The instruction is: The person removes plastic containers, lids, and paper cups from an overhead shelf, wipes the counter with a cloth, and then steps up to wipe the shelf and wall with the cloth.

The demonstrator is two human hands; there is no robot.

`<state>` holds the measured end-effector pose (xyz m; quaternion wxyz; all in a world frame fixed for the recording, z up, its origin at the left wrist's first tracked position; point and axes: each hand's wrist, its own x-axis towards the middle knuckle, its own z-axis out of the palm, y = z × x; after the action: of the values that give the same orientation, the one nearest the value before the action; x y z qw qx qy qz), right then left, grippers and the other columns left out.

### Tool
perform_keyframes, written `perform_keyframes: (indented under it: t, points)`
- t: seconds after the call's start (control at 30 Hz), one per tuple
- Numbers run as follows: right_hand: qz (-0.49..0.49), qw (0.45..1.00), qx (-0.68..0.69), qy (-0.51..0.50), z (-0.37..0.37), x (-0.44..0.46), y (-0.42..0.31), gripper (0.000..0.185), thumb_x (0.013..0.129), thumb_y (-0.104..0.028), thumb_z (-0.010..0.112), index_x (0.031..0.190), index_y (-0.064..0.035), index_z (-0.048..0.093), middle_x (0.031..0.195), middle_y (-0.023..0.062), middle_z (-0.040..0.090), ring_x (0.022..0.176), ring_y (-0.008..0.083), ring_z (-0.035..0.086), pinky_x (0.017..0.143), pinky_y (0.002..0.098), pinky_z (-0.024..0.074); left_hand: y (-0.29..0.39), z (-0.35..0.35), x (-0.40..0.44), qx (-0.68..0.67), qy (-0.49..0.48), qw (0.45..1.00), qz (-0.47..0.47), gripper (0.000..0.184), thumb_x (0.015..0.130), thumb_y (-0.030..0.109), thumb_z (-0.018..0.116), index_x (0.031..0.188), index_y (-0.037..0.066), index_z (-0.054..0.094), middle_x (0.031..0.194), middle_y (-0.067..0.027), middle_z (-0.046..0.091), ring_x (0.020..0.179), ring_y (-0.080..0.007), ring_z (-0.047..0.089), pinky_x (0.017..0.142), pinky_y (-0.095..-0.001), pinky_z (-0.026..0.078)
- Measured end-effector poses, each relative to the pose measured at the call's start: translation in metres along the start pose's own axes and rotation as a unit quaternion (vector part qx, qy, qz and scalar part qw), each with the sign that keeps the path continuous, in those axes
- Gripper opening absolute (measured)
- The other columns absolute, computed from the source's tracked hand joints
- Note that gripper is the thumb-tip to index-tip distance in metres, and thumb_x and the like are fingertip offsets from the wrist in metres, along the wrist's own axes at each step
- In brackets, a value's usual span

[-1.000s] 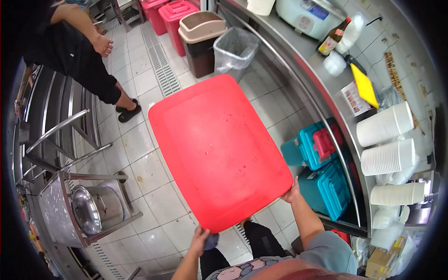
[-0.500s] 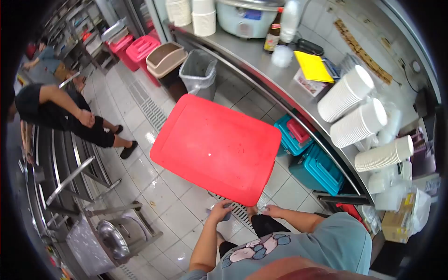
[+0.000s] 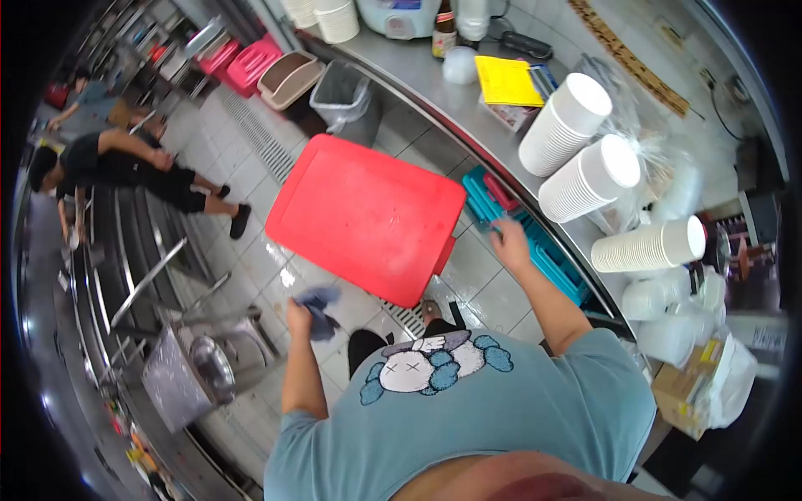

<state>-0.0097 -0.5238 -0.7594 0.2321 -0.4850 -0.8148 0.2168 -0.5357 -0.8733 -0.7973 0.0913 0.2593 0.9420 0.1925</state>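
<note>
In the head view, my left hand is closed around a dark grey-blue cloth, whose loose end hangs to the right. It is left of the red lidded bin, apart from it. The bin stands in front of me, its broad red lid facing up. My right hand is out to the bin's right with its fingers somewhat blurred; they look apart and nothing shows in them. Beyond that hand are turquoise boxes under the counter. Whether the hand touches them I cannot tell.
A steel counter on the right bears stacks of white paper cups and a yellow folder. A lined grey bin stands ahead. Two people are at left, one in black. A metal stand is at lower left.
My hands have moved apart: the left outward with the cloth, the right up beside the red bin. The view has shifted, and the bin appears higher and further left.
</note>
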Motion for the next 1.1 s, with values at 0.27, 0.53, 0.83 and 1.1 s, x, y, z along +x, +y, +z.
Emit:
perform_keyframes:
  t: [0.27,0.53,0.83,1.1]
  points:
    - [0.022,0.971,-0.234,0.036,-0.023,0.125,-0.025,0.071,0.082,-0.023,0.074,0.144,-0.0015,0.048,0.156,0.0213,0.039,0.144,0.0398,0.038,0.115,0.0523,0.0369,0.047,-0.197,0.012,-0.749,-0.048,0.607,-0.26,0.065,0.106,0.057,0.043,0.141,0.003,0.052,0.141,-0.0189,0.058,0.131,-0.0404,0.055,0.113,-0.0583,0.041]
    - [0.083,0.96,-0.264,-0.035,-0.004,0.148,-0.01,0.073,0.085,-0.031,0.074,0.144,-0.0005,0.045,0.153,0.0272,0.04,0.139,0.0422,0.044,0.112,0.0553,0.0385,0.102,-0.247,0.039,-0.738,-0.023,0.671,-0.062,0.041,0.096,0.024,0.068,0.129,0.002,0.057,0.12,-0.0171,0.067,0.108,-0.032,0.067,0.095,-0.049,0.057]
    - [0.076,0.928,-0.362,-0.039,0.007,0.195,0.008,0.07,0.078,-0.019,0.077,0.14,-0.0012,0.05,0.124,0.0155,0.055,0.116,0.0328,0.055,0.093,0.0417,0.0533,0.131,-0.099,0.146,-0.812,-0.111,0.566,-0.096,0.049,0.077,-0.01,0.049,0.125,-0.003,0.055,0.116,-0.0177,0.065,0.106,-0.0359,0.068,0.097,-0.0497,0.056]
    - [-0.068,0.945,-0.316,-0.047,0.028,0.288,-0.028,0.076,0.081,-0.012,0.075,0.148,-0.0029,0.043,0.141,0.0212,0.05,0.125,0.0414,0.05,0.106,0.0518,0.0424,0.249,-0.055,0.357,-0.762,-0.174,0.618,-0.077,0.045,0.085,0.006,0.052,0.129,-0.006,0.057,0.123,-0.019,0.066,0.11,-0.0315,0.068,0.096,-0.0448,0.057]
